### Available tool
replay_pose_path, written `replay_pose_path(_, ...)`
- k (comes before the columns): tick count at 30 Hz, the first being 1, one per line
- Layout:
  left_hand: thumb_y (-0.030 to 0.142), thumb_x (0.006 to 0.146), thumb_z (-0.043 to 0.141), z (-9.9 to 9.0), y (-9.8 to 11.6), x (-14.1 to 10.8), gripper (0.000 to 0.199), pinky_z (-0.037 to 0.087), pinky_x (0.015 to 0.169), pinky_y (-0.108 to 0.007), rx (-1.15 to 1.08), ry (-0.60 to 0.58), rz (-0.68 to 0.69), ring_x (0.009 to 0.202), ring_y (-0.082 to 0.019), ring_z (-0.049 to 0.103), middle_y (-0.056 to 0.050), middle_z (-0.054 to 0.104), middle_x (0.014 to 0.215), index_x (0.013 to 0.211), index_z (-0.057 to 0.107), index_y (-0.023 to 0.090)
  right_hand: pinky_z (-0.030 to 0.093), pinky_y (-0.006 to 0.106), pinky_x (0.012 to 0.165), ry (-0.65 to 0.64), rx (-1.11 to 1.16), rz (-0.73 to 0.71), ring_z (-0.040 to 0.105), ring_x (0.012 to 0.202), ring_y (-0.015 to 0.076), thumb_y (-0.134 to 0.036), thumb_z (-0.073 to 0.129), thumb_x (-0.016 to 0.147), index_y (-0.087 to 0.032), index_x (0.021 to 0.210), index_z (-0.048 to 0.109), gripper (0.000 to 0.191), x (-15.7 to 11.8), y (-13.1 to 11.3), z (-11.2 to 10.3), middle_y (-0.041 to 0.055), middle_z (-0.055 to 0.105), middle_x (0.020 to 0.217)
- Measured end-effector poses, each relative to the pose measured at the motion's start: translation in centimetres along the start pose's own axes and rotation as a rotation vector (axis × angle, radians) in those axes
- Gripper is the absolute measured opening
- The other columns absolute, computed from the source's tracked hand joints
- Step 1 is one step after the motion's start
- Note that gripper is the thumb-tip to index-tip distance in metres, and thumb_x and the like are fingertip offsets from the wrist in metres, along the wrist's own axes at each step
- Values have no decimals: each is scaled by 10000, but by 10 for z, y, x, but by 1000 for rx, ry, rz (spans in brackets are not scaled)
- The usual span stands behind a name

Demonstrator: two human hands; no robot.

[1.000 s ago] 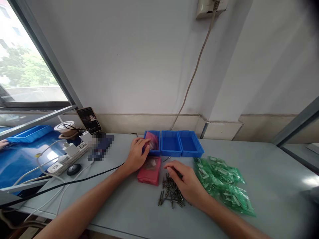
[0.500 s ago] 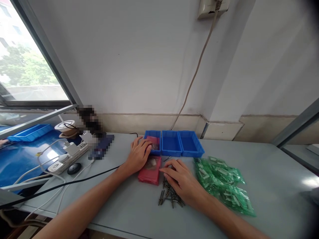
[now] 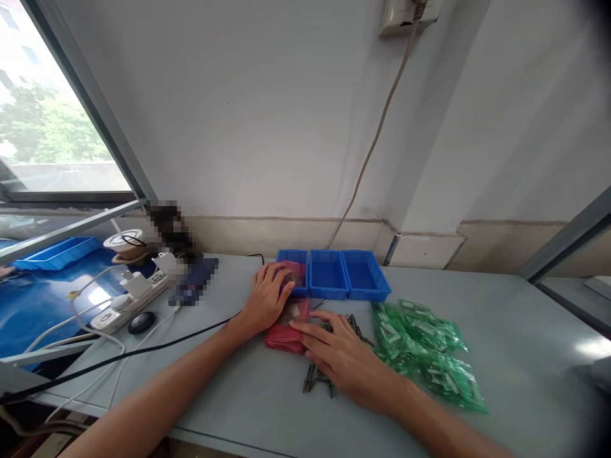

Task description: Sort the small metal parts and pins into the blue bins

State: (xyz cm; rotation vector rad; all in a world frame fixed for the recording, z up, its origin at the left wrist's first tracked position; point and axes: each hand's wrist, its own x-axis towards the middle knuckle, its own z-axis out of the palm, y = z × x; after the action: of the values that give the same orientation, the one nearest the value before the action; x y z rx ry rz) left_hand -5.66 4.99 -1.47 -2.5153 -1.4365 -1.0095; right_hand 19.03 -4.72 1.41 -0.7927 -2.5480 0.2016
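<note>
Red plastic bags [image 3: 285, 337] lie stacked on the grey table in front of the left blue bin. My left hand [image 3: 268, 294] is at that bin's near left corner, fingers apart, its thumb over the far end of the stack. With fingers spread, my right hand [image 3: 334, 350] touches the right side of the top red bag. Dark metal pins [image 3: 309, 376] lie under and around my right hand, partly hidden by it. Another red bag [image 3: 294, 270] is inside the left blue bin [image 3: 292, 256].
Two more blue bins [image 3: 328, 294] [image 3: 367, 294] stand to the right. Green bags of parts [image 3: 429, 343] cover the table at right. At left are a power strip [image 3: 119, 316], a black mouse [image 3: 142, 322], cables and a cup [image 3: 125, 242]. Part of another person's hand shows at the far left edge.
My right hand has shifted slightly left and down, its fingertips now on the red bag. Pins behind it have come into view. My left hand has moved only a little.
</note>
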Motion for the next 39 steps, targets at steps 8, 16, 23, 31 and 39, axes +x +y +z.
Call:
replay_pose_path(8,360,1067,612,-15,9,3,625,370,1232,-571,-118,271,66,1456,-336,448,-171,472,1554,1625,347,264,442,471,1238,290,419,239,525,1474,261,-252,435,1137,-349,1549,590,451,-4,9,-3,65,595,1564)
replay_pose_path(16,221,1035,662,-26,24,-7,322,442,1186,-547,-148,198,473,1432,-326,459,-98,522,1513,1326,703,350,492,433,1146,446,836,462,679,1245,263,-400,573,1081,-313,1268,778,291,4,15,-7,55,738,1328)
replay_pose_path(23,276,1081,595,-25,41,-7,192,514,1069,-446,-434,96,201,1212,-271,594,-120,659,1270,1091,771,202,382,260,513,374,1012,614,451,528,125,-537,617,1029,-226,1004,732,332,4,15,3,-53,498,683)
replay_pose_path(31,434,1133,448,-29,41,-10,464,431,1185,-521,-434,20,315,1440,-342,481,-161,427,1645,990,787,151,248,246,457,470,1074,760,322,507,93,-695,728,895,-202,722,594,540,7,13,-3,-68,386,622)
replay_pose_path(39,589,1144,202,-31,36,-8,703,377,1242,-547,-257,44,603,1522,-362,385,-141,616,1535,1311,727,152,270,255,455,560,1120,789,311,509,109,-711,680,934,-211,685,606,563,6,16,-5,-57,386,601)
